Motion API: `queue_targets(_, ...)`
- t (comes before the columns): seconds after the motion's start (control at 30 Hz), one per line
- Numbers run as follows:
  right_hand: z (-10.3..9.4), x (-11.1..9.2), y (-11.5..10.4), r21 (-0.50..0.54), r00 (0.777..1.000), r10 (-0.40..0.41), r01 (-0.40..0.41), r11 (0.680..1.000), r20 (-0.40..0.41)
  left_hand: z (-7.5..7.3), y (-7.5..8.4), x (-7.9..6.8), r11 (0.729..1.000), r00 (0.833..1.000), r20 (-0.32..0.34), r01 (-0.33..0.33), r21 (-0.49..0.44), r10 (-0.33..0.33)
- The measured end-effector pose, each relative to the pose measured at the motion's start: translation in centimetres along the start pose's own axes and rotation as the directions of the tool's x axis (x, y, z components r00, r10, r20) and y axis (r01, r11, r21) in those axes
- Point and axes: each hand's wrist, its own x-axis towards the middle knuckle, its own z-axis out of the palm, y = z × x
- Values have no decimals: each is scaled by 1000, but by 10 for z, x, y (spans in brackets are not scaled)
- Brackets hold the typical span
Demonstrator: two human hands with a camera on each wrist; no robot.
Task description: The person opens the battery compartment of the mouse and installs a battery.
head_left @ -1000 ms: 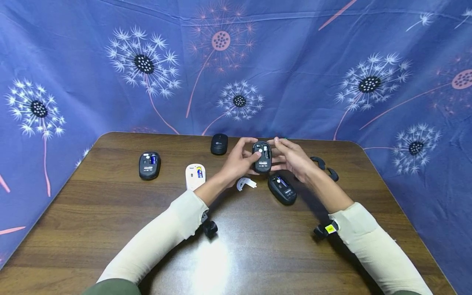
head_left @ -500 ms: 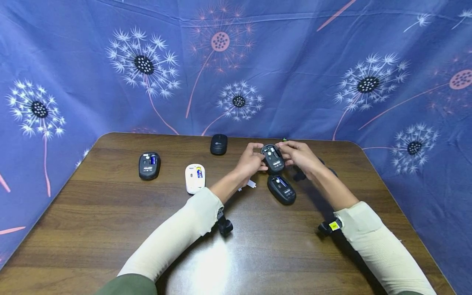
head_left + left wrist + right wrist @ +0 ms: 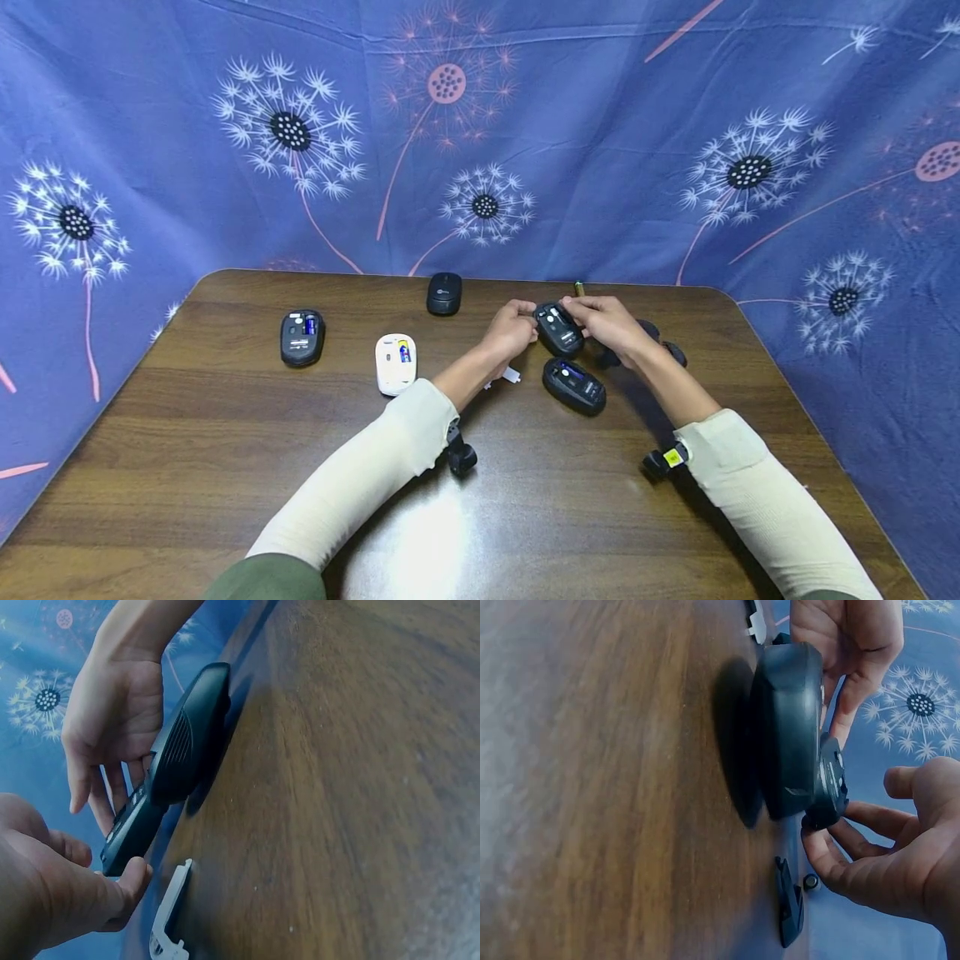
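A black computer mouse (image 3: 558, 330) lies bottom up between my hands, its battery bay showing, low over the table. My left hand (image 3: 510, 335) grips its left edge with thumb and bent fingers; the thumb shows at the edge in the left wrist view. On the opposite side, my right hand (image 3: 611, 323) holds the mouse by its upper right edge with the fingertips. Just in front of it sits a second upturned black mouse (image 3: 574, 386), with a blue battery in its bay. In the right wrist view this nearer mouse (image 3: 787, 727) partly hides the held one.
A white upturned mouse (image 3: 396, 364), a black upturned mouse (image 3: 302, 337) and an upright black mouse (image 3: 444, 293) stand to the left. A white cover (image 3: 512, 375) lies by my left wrist. Black covers (image 3: 675, 353) lie beyond the right hand; a battery (image 3: 579, 288) stands near the back edge.
Both hands have moved the held mouse rightward and down toward the table, tilting it clockwise. The nearer mouse has turned slightly. The battery at the back shows more fully.
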Motion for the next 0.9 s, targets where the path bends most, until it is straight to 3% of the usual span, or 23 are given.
queue_targets(0.3,7,3,0,-70,999,-10,13,997,37,-4,1,1,999,999,-24,35,40,-34)
queue_targets(0.6,11,7,-4,-115,998,2,5,993,61,-8,6,1,997,997,12,78,27,-78)
queue_targets(0.77,9,8,-7,-169,996,2,13,985,87,-20,9,-1,997,998,25,63,45,-64)
queue_targets(0.9,7,8,-11,-198,996,-22,38,979,83,-34,14,-5,991,999,-32,25,134,-21)
